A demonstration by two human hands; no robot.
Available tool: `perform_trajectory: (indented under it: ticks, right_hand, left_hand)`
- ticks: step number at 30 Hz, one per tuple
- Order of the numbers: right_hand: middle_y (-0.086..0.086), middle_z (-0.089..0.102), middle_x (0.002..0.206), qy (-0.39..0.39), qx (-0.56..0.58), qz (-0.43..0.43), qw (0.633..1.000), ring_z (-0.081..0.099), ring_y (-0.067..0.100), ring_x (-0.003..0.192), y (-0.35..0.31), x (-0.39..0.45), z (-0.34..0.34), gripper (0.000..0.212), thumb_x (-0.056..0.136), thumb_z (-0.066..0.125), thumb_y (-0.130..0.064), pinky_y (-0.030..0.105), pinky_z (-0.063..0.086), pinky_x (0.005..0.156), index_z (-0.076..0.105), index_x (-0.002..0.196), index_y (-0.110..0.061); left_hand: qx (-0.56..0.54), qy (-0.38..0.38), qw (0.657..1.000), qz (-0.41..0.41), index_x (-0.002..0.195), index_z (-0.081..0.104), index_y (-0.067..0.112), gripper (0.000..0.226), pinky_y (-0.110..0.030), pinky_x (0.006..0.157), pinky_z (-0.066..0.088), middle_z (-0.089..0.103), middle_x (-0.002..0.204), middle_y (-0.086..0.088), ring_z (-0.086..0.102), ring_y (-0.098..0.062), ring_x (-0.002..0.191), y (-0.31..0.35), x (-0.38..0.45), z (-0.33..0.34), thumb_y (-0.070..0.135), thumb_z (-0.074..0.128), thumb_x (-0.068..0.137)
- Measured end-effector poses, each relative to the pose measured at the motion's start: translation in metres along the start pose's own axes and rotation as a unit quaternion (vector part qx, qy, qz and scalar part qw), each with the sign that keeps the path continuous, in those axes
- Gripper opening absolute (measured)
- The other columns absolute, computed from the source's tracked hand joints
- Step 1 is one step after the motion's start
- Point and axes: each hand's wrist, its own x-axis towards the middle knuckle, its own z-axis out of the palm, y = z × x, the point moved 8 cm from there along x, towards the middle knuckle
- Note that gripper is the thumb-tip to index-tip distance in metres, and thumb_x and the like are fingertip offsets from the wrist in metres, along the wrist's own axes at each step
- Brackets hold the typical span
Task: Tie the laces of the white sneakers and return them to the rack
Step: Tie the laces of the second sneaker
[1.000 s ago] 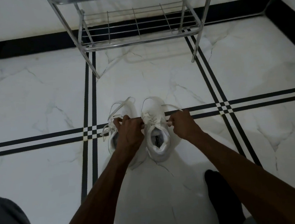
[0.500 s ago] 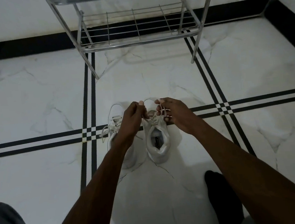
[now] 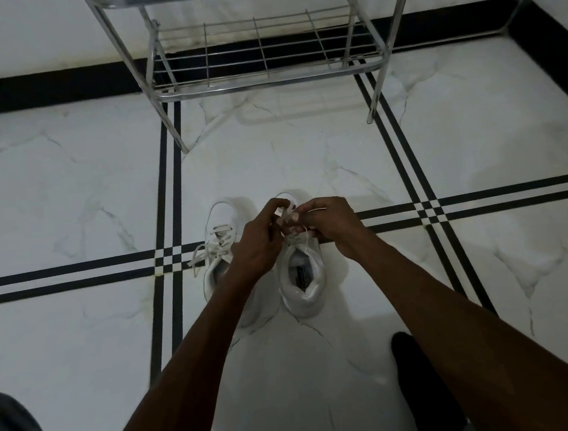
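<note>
I have both bare forearms stretched forward and converging. My left hand (image 3: 259,239) and right hand (image 3: 331,223) sit close together, knuckles up, fingers curled inward and pinching, fingertips nearly meeting between them.

Both hands' fingers (image 3: 283,204) pinching right sneaker's laces (image 3: 287,215) (left sneaker (image 3: 221,251) untied)
</note>
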Motion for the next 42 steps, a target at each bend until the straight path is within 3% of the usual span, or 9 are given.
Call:
perform_trajectory:
  ticks: [4,8,13,16,20,26,30,36,42]
  right_hand:
    - [0.014,0.078,0.095,-0.099,-0.005,-0.041,0.994,0.073,0.01,0.078,-0.007,-0.006,0.012,0.026,0.084,0.078,-0.016,0.018,0.054,0.066,0.076,0.107,-0.004]
    - [0.01,0.077,0.085,-0.076,0.008,-0.034,0.996,0.072,0.011,0.072,-0.007,-0.005,0.012,0.028,0.081,0.081,-0.024,0.019,0.054,0.062,0.077,0.1,-0.004]
    - [0.006,0.073,0.079,-0.03,0.114,0.016,0.993,0.066,0.008,0.061,0.002,-0.002,0.011,0.022,0.089,0.073,-0.015,0.018,0.055,0.062,0.075,0.105,0.0]
    - [0.009,0.078,0.09,-0.085,-0.013,-0.059,0.995,0.074,0.016,0.077,-0.009,-0.001,0.007,0.018,0.087,0.074,-0.011,0.024,0.059,0.07,0.077,0.104,-0.006]
    - [0.007,0.078,0.086,-0.06,-0.3,-0.186,0.934,0.072,0.019,0.075,-0.033,0.0,0.003,0.014,0.074,0.085,-0.013,0.034,0.061,0.075,0.082,0.087,-0.015]
    - [0.004,0.077,0.074,0.042,-0.29,-0.282,0.913,0.071,0.014,0.068,-0.044,-0.01,0.009,0.005,0.072,0.082,-0.012,0.03,0.06,0.068,0.08,0.076,-0.013]
    - [0.005,0.078,0.078,0.065,-0.23,-0.234,0.942,0.071,0.011,0.068,-0.039,-0.006,0.003,0.009,0.072,0.084,-0.01,0.011,0.052,0.064,0.081,0.081,-0.01]
    - [0.006,0.078,0.081,0.036,-0.127,-0.111,0.985,0.075,0.018,0.078,-0.016,-0.005,-0.016,0.027,0.064,0.093,-0.027,0.035,0.064,0.065,0.082,0.083,-0.013]
    - [0.016,0.079,0.09,0.086,-0.057,0.115,0.988,0.076,0.021,0.079,0.049,-0.008,-0.064,0.019,0.073,0.086,-0.02,0.027,0.051,0.058,0.076,0.082,-0.007]
  left_hand:
    - [0.003,0.013,1.0,-0.001,0.118,0.05,0.018,0.026,-0.036,0.059,0.053,0.075,0.085,-0.007,0.07,-0.021,0.067,0.003,0.004,0.0,0.002,0.045,0.1]
    - [0.0,0.015,1.0,-0.004,0.118,0.042,0.009,0.025,-0.011,0.049,0.04,0.071,0.074,0.0,0.061,-0.003,0.052,0.006,0.004,0.002,-0.001,0.049,0.097]
    - [-0.131,0.019,0.986,-0.099,0.119,0.031,0.018,0.033,-0.056,0.08,0.061,0.08,0.09,-0.011,0.074,-0.035,0.087,-0.016,0.001,-0.001,0.013,0.057,0.099]
    - [-0.176,0.02,0.972,-0.156,0.12,0.037,0.011,0.031,-0.068,0.083,0.055,0.076,0.098,-0.022,0.07,-0.046,0.1,-0.027,-0.002,-0.004,0.003,0.058,0.098]
    - [-0.173,0.026,0.971,-0.161,0.117,0.049,0.011,0.021,-0.068,0.079,0.057,0.078,0.097,-0.016,0.072,-0.044,0.098,-0.024,-0.001,-0.006,0.007,0.058,0.098]
    - [-0.174,0.009,0.974,-0.142,0.125,0.059,0.016,0.027,-0.06,0.089,0.059,0.076,0.116,-0.008,0.074,-0.028,0.103,-0.017,-0.004,-0.004,0.009,0.048,0.101]
    - [-0.109,-0.006,0.99,-0.093,0.126,0.069,0.008,0.045,-0.053,0.092,0.059,0.075,0.12,-0.011,0.072,-0.026,0.109,-0.009,0.002,-0.001,0.016,0.053,0.085]
    - [-0.023,0.036,0.994,-0.098,0.102,0.081,0.015,0.017,-0.054,0.082,0.062,0.08,0.096,-0.006,0.076,-0.023,0.086,-0.02,0.01,-0.009,0.013,0.069,0.09]
    - [0.375,0.049,0.925,-0.035,0.093,0.077,0.025,0.011,-0.073,0.117,0.009,0.075,0.09,0.004,0.063,-0.026,0.108,-0.031,-0.006,-0.033,0.021,0.068,0.088]
